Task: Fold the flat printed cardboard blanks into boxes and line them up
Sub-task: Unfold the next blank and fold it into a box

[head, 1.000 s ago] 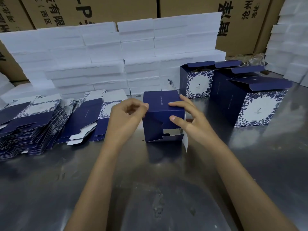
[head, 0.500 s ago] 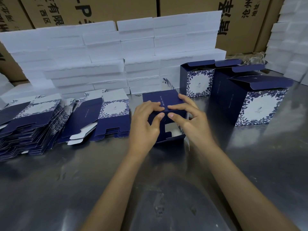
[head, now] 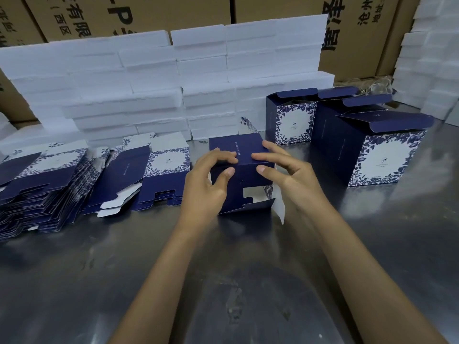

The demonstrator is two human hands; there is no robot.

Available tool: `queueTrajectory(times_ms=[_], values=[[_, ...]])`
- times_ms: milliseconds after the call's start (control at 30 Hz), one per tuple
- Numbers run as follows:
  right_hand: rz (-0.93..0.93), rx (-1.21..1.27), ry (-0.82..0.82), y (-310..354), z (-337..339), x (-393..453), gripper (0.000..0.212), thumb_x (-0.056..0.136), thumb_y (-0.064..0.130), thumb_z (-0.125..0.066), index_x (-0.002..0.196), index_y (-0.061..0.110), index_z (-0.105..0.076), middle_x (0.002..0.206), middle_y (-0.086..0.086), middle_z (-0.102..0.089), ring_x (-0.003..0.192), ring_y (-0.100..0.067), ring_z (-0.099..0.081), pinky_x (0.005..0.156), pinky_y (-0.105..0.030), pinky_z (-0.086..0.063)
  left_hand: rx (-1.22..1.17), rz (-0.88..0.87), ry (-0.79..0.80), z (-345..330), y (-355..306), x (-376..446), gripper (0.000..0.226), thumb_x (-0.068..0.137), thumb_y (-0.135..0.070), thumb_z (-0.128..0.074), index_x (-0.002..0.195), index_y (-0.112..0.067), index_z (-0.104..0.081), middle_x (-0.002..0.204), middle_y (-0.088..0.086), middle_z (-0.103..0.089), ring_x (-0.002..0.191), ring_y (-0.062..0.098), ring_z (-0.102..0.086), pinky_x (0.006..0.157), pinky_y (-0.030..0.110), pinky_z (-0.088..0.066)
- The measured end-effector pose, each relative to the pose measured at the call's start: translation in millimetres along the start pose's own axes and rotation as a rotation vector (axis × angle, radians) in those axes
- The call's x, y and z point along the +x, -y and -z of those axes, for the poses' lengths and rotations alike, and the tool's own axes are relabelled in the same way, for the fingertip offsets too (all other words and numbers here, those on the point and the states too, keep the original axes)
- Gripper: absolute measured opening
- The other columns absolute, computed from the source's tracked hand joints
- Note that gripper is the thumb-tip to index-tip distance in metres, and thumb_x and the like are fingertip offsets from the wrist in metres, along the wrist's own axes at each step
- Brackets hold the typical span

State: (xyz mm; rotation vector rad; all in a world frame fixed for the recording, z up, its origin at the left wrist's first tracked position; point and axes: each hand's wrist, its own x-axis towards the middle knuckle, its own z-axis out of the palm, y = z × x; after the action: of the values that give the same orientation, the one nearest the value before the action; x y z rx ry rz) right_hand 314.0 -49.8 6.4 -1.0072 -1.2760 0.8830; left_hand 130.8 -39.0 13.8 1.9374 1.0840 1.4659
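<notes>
On the steel desk (head: 74,281), nearest to the person, both forearms reach forward to the half-made box (head: 244,177), which lies on its side just in front of the flat stacks. The left hand (head: 207,180) has come in from the box's left edge and now meets the right hand (head: 288,175) over the bottom end; a second ago it was still out at the corner. Both hands grasp the box, fingers on the upper panel and thumbs pressing the dark bottom flap inward. The bottom is not yet locked, I think (a white gap still shows, and one side flap (head: 278,207) stands out to the right), so tucking remains. To the left lie the flat blanks (head: 37,184), many still unfolded. Further back on the right, the finished boxes (head: 387,155) stand together with lids open, where this one should probably join. Behind are white foam blocks (head: 149,78).
</notes>
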Motion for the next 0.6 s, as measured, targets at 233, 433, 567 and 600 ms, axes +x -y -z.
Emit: queueTrajectory(times_ms=[233,433,567,600], values=[[-0.049,0.136,0.005,-4.0,4.6,2.0,0.031,0.093,0.007,-0.061,0.117,0.021,-0.076,0.139,0.017,-0.061,0.122,0.004,-0.059,0.093,-0.022,-0.053,0.377,-0.165,0.14,-7.5,8.1,-6.0,0.037,0.07,-0.039,-0.086,0.097,-0.023,-0.067,0.129,-0.013,-0.047,0.13,0.011,-0.038,0.11,0.028,-0.031],[-0.199,0.211,-0.092,-13.6,15.2,8.2,0.045,0.094,0.002,-0.046,0.129,0.022,-0.066,0.133,0.004,-0.067,0.116,-0.023,-0.068,0.095,-0.041,-0.057,0.637,-0.31,0.079,-12.0,19.9,-5.2,0.032,0.074,-0.028,-0.087,0.093,-0.02,-0.061,0.132,-0.001,-0.047,0.129,0.025,-0.041,0.099,0.054,-0.042],[-0.365,0.096,0.174,-23.4,14.5,2.1,0.068,0.087,-0.01,-0.056,0.144,0.025,-0.051,0.142,-0.004,-0.059,0.126,-0.023,-0.06,0.111,-0.05,-0.046,0.657,-0.312,0.052,-13.5,21.1,-7.4,0.03,0.077,-0.022,-0.085,0.093,-0.019,-0.06,0.131,-0.001,-0.048,0.128,0.025,-0.042,0.099,0.05,-0.041],[-0.351,0.071,0.261,-23.4,11.4,0.1,0.069,0.084,-0.009,-0.062,0.142,0.026,-0.053,0.137,-0.003,-0.064,0.125,-0.021,-0.061,0.111,-0.046,-0.046,0.659,-0.322,0.047,-12.7,20.8,-7.7,0.032,0.077,-0.02,-0.085,0.095,-0.02,-0.059,0.131,-0.001,-0.047,0.127,0.025,-0.042,0.098,0.049,-0.041]])
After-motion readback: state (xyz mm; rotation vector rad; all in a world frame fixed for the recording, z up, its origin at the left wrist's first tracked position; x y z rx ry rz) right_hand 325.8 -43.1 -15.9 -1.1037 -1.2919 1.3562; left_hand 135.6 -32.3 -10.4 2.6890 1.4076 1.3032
